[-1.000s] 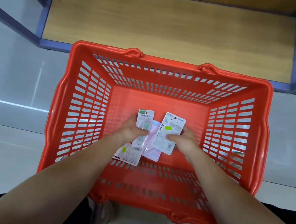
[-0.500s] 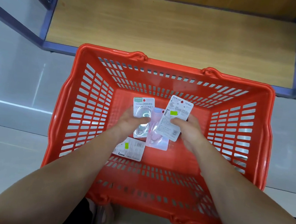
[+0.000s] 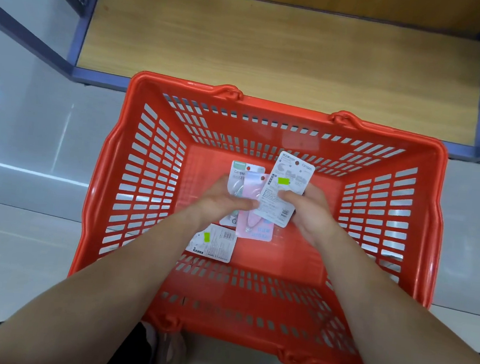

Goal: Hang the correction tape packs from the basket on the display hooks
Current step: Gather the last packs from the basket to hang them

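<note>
White pack [image 3: 277,212] is in the right hand [image 3: 308,211], which pinches it with the thumb on top and the fingers curled under. Its printed back faces up, and a green sticker [image 3: 284,181] sits near the top. Green pack [image 3: 241,172] and pink pack [image 3: 253,227] are in the left hand [image 3: 223,199], which grips both at once with the thumb pressed on top. The pink one lies over the green one, and the white pack covers its right edge. The two hands are close together, nearly touching. A fourth pack [image 3: 216,243] lies flat on the bottom of the basket [image 3: 184,82], just under the left wrist, and no hand touches it. All four packs are inside the red basket, near its middle. The basket stands on a gray floor [image 3: 30,136]. Just past its far rim is a low wooden shelf [image 3: 276,46] with a blue frame.
</note>
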A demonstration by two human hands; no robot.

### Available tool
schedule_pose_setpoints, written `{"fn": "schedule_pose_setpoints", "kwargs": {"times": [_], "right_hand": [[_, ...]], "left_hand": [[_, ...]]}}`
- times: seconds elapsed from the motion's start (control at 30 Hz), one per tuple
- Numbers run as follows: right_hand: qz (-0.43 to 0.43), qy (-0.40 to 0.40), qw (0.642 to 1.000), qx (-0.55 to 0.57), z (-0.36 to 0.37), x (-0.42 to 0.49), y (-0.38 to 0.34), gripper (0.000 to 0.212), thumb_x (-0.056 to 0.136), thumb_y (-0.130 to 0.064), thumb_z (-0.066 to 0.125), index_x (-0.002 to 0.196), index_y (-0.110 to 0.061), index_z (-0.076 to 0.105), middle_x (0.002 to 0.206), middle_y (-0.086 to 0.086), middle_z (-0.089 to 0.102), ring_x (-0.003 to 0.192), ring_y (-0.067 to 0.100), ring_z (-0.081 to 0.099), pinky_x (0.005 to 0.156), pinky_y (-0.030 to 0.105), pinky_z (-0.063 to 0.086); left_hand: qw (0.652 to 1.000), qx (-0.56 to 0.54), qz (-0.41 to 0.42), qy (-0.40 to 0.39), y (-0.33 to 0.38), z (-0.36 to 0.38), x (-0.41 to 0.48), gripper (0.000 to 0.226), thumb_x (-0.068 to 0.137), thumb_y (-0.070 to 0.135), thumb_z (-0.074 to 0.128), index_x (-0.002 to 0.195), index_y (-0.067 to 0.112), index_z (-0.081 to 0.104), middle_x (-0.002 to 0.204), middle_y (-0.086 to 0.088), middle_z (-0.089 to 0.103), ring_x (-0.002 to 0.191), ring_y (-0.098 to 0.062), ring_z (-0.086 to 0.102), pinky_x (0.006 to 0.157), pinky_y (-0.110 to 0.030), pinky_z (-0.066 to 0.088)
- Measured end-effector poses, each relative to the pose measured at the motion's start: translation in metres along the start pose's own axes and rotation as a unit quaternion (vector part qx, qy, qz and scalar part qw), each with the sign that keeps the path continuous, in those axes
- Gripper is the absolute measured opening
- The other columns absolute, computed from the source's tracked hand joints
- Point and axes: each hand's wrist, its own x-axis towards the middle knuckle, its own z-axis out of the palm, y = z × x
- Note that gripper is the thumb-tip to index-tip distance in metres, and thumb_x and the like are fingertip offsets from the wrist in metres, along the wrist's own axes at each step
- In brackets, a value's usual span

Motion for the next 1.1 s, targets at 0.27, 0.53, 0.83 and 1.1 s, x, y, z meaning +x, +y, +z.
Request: {"fn": "schedule_pose_setpoints", "kwargs": {"times": [0.27,0.53,0.83,1.1], "right_hand": [[-0.034,0.042,0.996,-0.07,0.003,-0.002,-0.009,0.032,0.093,0.006,0.062,0.107,-0.021,0.071,0.111,0.001,0.076,0.106,0.022,0.072,0.098,0.048,0.056],[-0.124,0.02,0.969,-0.212,0.014,-0.012,-0.003,0.034,0.093,-0.009,0.06,0.121,-0.027,0.069,0.116,-0.008,0.074,0.106,0.013,0.069,0.089,0.027,0.053],[-0.07,0.02,0.987,-0.145,0.02,-0.004,0.004,0.048,0.094,-0.002,0.067,0.139,-0.016,0.056,0.111,0.002,0.068,0.089,0.013,0.068,0.081,0.031,0.058],[-0.046,0.01,0.995,-0.086,0.015,-0.005,0.008,0.046,0.074,-0.025,0.091,0.113,-0.023,0.066,0.108,0.004,0.069,0.095,0.02,0.07,0.073,0.037,0.061]], "left_hand": [[0.999,-0.013,0.018,0.045,-0.001,-0.006,-0.002,0.072,0.069,0.027,0.093,0.133,0.023,0.059,0.118,0.005,0.074,0.11,-0.013,0.069,0.1,-0.039,0.055],[0.993,-0.03,0.038,0.105,0.005,0.004,0.0,0.053,0.081,0.011,0.086,0.125,0.016,0.057,0.109,0.007,0.072,0.098,-0.007,0.07,0.076,-0.017,0.054],[0.993,-0.054,0.054,0.091,0.007,0.008,0.0,0.054,0.086,0.03,0.081,0.133,0.017,0.058,0.117,-0.001,0.075,0.106,-0.018,0.073,0.085,-0.03,0.057],[0.997,-0.04,0.06,0.035,0.013,0.004,-0.007,0.025,0.089,0.021,0.079,0.112,0.022,0.071,0.102,0.005,0.079,0.097,-0.01,0.075,0.086,-0.023,0.058]]}}
